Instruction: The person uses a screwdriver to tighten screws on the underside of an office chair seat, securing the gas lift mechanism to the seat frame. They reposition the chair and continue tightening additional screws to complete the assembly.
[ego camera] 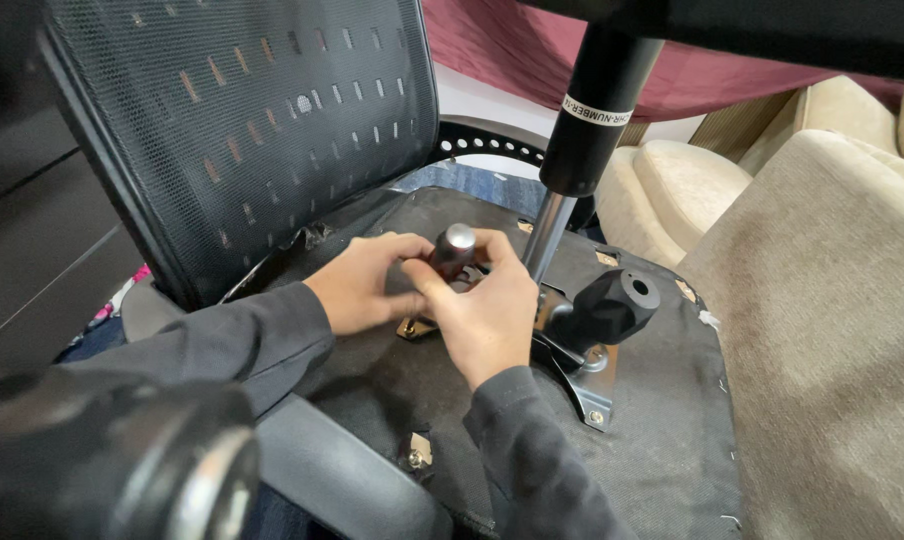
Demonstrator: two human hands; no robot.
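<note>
Metal-capped dark tool handle (453, 250) upright, long axis near vertical, cap up, over chair seat underside (662, 440). Left hand (362, 285) and right hand (482, 315) both clasped round handle, beside gas cylinder (592, 110).

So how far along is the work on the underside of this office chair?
Looks done: the metal mechanism plate sits on the chair underside with the gas cylinder in it. In hand: left hand and right hand grip a tool handle. Left: a corner bolt point looks bare.
</note>
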